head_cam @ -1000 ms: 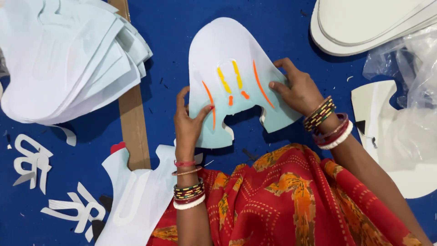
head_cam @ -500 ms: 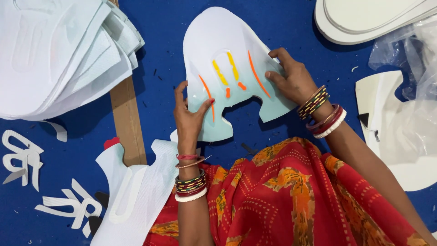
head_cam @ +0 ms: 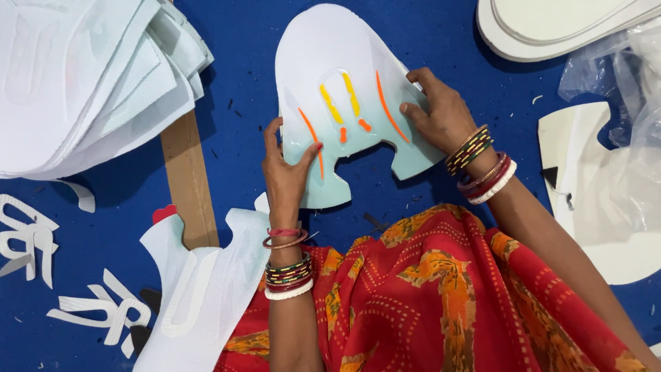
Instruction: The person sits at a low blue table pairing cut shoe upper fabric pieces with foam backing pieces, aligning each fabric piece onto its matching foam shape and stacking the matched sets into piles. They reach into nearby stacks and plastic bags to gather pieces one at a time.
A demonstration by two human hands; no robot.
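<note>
Materials at the grip

Upper (head_cam: 344, 76) under both hands: smooth matt synthetic sheet, glossy raised orange/yellow strips (head_cam: 348, 93). Beneath: matt blue felt-like mat (head_cam: 234, 124). Left of grip: textured mesh stack (head_cam: 89, 76), plain cardboard strip (head_cam: 189, 182).

I work over a deep blue table (head_cam: 441, 41), its cloth-like top speckled with dark flecks and small scraps. A brown strip (head_cam: 189, 182) runs from near to far on the left. Far left lies a heap of white sheets (head_cam: 82, 76); clear plastic film (head_cam: 620, 138) lies crumpled at right. The light is even and soft.
</note>
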